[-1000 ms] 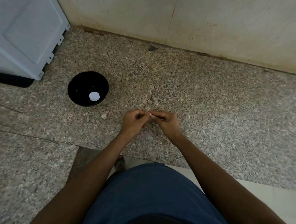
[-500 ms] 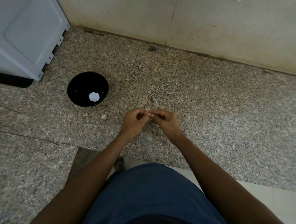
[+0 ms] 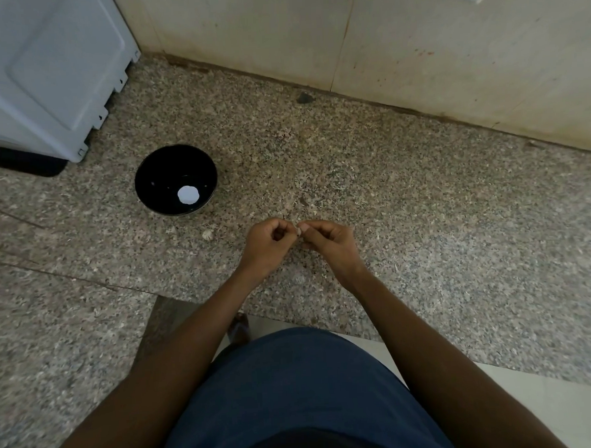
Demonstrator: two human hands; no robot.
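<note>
Left hand (image 3: 267,247) and right hand (image 3: 334,244) on 1 pale bit (image 3: 298,230)

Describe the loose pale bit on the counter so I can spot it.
Find the black bowl on the speckled counter. Between it and the left hand lies the small pale bit, alone on the stone, unlike the white piece inside the bowl.
</note>
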